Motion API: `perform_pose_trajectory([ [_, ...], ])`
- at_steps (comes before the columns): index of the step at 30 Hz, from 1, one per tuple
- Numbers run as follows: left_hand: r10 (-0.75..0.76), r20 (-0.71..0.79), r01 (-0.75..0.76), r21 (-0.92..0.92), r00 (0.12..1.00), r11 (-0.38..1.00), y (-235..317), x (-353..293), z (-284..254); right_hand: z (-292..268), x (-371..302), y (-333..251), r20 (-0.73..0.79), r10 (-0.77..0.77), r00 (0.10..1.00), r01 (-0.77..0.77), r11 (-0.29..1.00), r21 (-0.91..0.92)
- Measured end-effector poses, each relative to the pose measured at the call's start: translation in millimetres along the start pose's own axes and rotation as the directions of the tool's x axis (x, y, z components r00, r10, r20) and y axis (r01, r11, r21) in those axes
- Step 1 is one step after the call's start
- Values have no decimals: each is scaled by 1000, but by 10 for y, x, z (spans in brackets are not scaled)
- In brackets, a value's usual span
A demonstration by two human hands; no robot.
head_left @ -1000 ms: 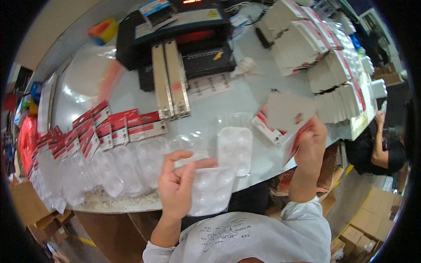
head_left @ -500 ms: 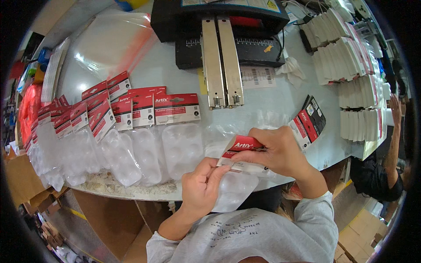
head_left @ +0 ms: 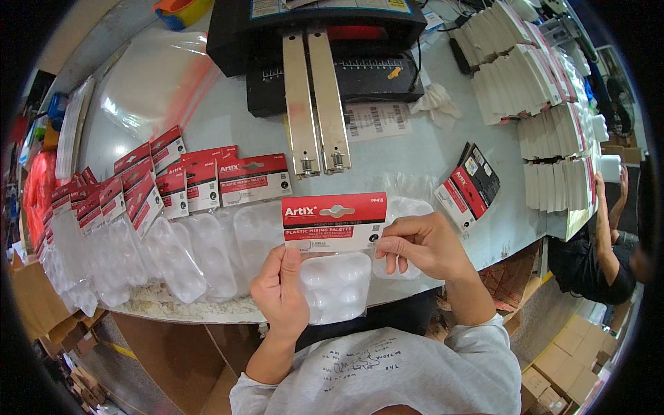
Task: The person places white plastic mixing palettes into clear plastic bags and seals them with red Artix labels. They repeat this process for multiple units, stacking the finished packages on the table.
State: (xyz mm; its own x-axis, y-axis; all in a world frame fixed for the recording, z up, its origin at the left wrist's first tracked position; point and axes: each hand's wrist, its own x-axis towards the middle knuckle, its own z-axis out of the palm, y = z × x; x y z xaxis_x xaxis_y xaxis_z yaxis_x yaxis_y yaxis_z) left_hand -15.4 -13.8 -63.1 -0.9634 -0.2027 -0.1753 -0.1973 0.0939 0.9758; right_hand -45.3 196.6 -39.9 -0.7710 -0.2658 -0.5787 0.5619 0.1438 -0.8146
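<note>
My left hand (head_left: 280, 290) is closed on the lower left of a bagged plastic palette (head_left: 335, 287), thumb in front. The white palette has rounded wells and hangs below a red-and-white header card (head_left: 332, 238) with a hanging slot. My right hand (head_left: 425, 247) pinches the card's lower right edge between thumb and fingers. The card faces me, flat and upright. Behind it on the table, partly hidden, lies another clear-wrapped white palette (head_left: 411, 207). To my left, a fanned row of carded palettes (head_left: 252, 181) overlaps along the table edge.
A black machine (head_left: 311, 17) with two metal arms (head_left: 315, 104) stands at the back. Clear bags (head_left: 155, 79) lie back left, folded cards (head_left: 472, 187) to the right. Stacks of white palettes (head_left: 515, 86) line the far right, where another person's arm (head_left: 605, 228) shows.
The header card, bent between my hands before, is now flattened and turned to face me. My right hand has moved down to its right edge; the view has shifted slightly.
</note>
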Motion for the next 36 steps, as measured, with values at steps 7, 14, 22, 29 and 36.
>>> perform_pose_trajectory([
  [7, -10, 4, 11, -66, 1000, 998, -28, -53, -27, 66, -59, 61, -38, -173, 984, 174, 984, 26],
  [14, -30, 36, 32, -64, 999, 997, -37, -59, -71, 143, -100, 27, -52, -512, 857, 447, 791, -419],
  [22, -53, 63, 64, -186, 997, 981, -6, -90, -64, 169, -99, 102, -30, -111, 993, 114, 986, 121],
  [29, -48, -5, 49, 110, 999, 993, -100, 409, 74, 271, 421, 190, -201, -113, 973, 196, 863, 466],
  [36, -6, -31, 9, 101, 1000, 995, -167, 643, 172, 261, 582, 116, -294, -77, 953, 184, 915, 358],
])
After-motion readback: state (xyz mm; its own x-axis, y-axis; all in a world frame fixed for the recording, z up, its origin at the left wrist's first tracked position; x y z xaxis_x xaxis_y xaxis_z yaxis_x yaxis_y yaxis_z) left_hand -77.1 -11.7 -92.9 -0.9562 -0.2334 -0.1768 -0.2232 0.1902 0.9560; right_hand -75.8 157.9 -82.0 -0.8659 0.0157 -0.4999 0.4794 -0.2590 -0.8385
